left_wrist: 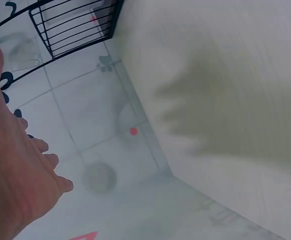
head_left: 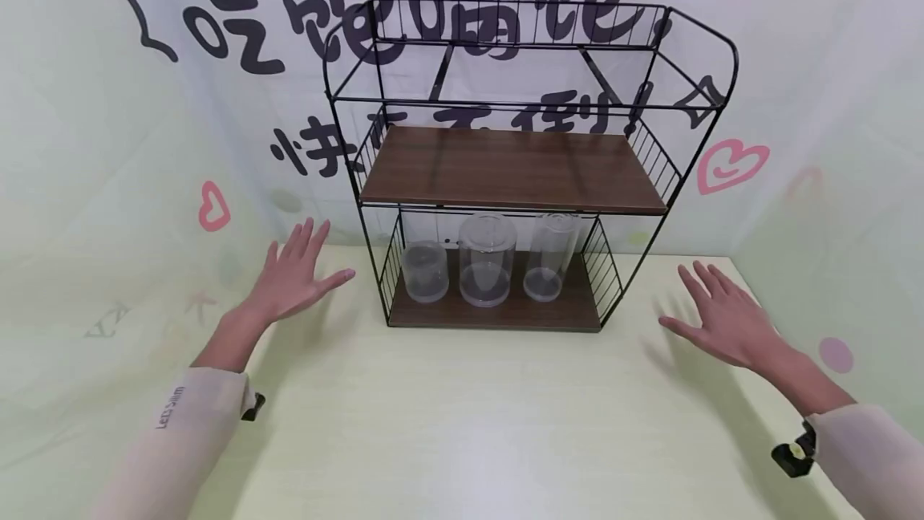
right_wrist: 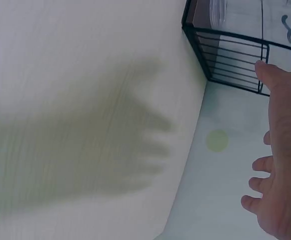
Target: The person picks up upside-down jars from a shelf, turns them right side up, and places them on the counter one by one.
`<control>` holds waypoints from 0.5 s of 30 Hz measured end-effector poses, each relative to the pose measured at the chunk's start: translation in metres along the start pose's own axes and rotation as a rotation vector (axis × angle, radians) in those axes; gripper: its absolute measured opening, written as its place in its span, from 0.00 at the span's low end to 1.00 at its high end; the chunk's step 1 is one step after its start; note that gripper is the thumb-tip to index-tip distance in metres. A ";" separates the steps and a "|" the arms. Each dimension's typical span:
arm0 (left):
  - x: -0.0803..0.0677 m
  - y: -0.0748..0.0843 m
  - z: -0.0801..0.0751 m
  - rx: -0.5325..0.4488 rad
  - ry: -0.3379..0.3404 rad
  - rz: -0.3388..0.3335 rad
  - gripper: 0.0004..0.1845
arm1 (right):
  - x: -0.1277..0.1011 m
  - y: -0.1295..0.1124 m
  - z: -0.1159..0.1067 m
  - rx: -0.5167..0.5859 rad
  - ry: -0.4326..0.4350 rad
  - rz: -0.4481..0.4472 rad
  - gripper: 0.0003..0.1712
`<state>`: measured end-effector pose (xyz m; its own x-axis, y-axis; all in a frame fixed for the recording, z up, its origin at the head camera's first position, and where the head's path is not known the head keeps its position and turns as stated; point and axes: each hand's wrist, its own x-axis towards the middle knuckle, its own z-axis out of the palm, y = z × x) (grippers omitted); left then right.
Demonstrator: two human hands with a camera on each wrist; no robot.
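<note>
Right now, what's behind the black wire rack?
Behind the rack is a pale backdrop with large dark characters. The brown upper shelf hides the bottoms of some lower characters; what's printed there can't be seen.

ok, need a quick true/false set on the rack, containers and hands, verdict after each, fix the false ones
1. Three clear containers stand on the lower shelf. True.
2. The left hand and right hand both hold nothing. True.
3. Both hands are on the same side of the rack. False: the left hand is to its left, the right hand to its right.
4. The left container is the shortest of the three. True.
5. The upper shelf is white. False: it is dark brown.
</note>
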<state>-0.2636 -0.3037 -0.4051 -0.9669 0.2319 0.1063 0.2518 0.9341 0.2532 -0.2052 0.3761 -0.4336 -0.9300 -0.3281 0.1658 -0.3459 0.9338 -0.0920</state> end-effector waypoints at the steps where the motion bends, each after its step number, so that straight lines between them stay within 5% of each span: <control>1: 0.001 0.002 -0.002 -0.012 0.007 0.004 0.57 | -0.002 -0.002 -0.001 0.003 0.002 -0.003 0.56; 15: 0.016 0.032 -0.034 -0.328 0.102 0.076 0.54 | -0.030 -0.037 -0.019 0.060 0.005 -0.055 0.56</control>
<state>-0.2691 -0.2790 -0.3629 -0.9402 0.2533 0.2278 0.3382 0.7746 0.5344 -0.1624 0.3539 -0.4165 -0.9089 -0.3779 0.1767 -0.4034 0.9040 -0.1415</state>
